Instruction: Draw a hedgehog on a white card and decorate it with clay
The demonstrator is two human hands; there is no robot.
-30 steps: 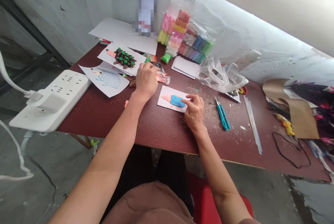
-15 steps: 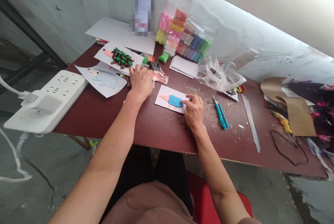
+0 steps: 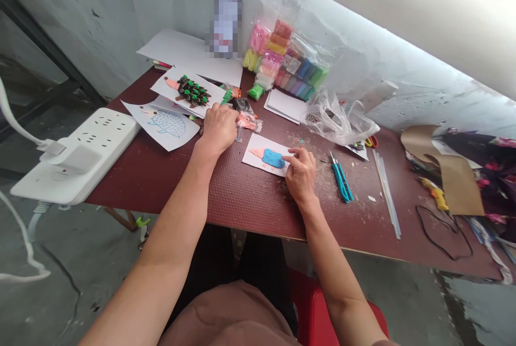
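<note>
A small white card [image 3: 253, 162] lies on the table, bearing a pink-nosed animal with a flat blue clay body [image 3: 273, 158] and orange outlined feet. My right hand [image 3: 301, 175] rests at the card's right end, fingers bent and apart, one fingertip touching the blue clay's edge. Farther left, my left hand [image 3: 220, 128] is closed beside several opened clay packets [image 3: 249, 120]; its fingertips point down, and what they grip is hidden. Just behind it lies a paper with a hedgehog [image 3: 192, 91] made of dark seed-like pieces and green dots. A blue hedgehog drawing [image 3: 168, 124] lies nearby.
A white power strip [image 3: 80, 155] sits at the left edge. Bagged coloured clay [image 3: 268, 61] leans against the wall. Right of the card are a teal utility knife [image 3: 342, 178], clear glue sticks [image 3: 387, 195], a plastic bag [image 3: 341, 117] and a yellow glue gun [image 3: 435, 193].
The whole view has shifted slightly. Both hands stay in nearly the same places, my left by the packets and my right on the card.
</note>
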